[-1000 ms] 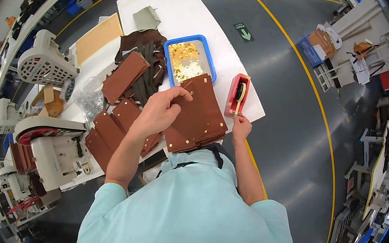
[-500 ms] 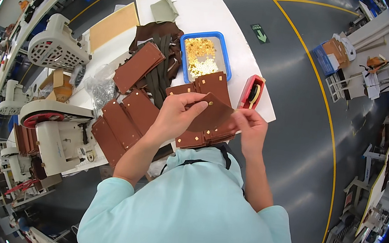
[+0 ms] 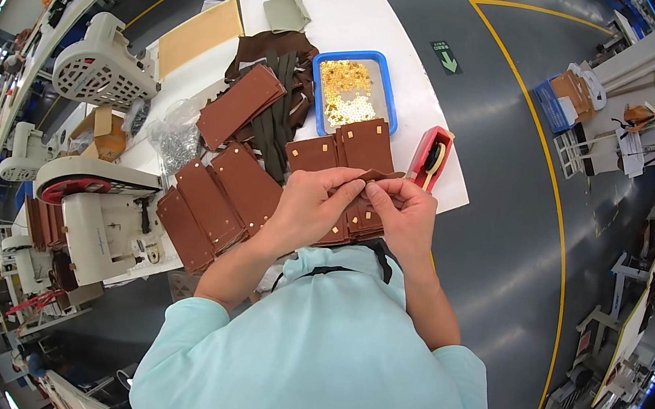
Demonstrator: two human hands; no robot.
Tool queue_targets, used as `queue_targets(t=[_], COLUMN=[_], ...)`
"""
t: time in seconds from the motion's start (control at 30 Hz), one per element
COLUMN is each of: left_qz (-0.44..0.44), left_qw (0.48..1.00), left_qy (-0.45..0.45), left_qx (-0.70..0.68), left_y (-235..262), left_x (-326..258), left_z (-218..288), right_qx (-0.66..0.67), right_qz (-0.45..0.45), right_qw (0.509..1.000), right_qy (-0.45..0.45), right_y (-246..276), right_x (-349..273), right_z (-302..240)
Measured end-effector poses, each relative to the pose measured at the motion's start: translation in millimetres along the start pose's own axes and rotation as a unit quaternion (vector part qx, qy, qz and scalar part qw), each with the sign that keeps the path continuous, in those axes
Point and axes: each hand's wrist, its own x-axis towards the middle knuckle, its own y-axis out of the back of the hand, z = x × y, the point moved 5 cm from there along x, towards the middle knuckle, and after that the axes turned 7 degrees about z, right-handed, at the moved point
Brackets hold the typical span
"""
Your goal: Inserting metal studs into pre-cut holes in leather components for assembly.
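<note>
Between my two hands is a brown leather piece point(image 3: 381, 175), seen nearly edge-on above the front of the table. My left hand point(image 3: 317, 198) pinches it with thumb and forefinger. The fingertips of my right hand point(image 3: 402, 212) close on it right beside the left thumb, hiding whatever lies under them. Below and beyond lie brown leather panels point(image 3: 365, 145) with small gold metal pieces on them. More brown panels with small studs point(image 3: 244, 187) are stacked to the left. Behind the panels stands a blue-rimmed tray point(image 3: 393, 108) with many small gold pieces.
A red tape dispenser point(image 3: 443, 145) stands at the table's right edge. Dark leather strips point(image 3: 273, 128), a clear plastic bag point(image 3: 174, 139) and a grey-green piece point(image 3: 286, 12) lie further back. White machines point(image 3: 108, 63) line the left side.
My right hand has moved left to meet my left hand. The leather piece, earlier spread with its face and a round stud showing, is now tilted edge-on.
</note>
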Motion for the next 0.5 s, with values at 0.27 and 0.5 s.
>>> queue_targets(t=[0.27, 0.5], left_qz=[0.007, 0.006], left_qw=[0.998, 0.994], left_qy=[-0.029, -0.049], left_qx=[0.06, 0.099], left_y=[1, 2], left_x=[0, -2], left_z=[5, 13], right_qx=[-0.014, -0.038], right_qz=[0.0, -0.012], right_qw=[1.0, 0.999], right_qy=[0.001, -0.01], right_y=[1, 5], right_x=[4, 6], right_z=[1, 2])
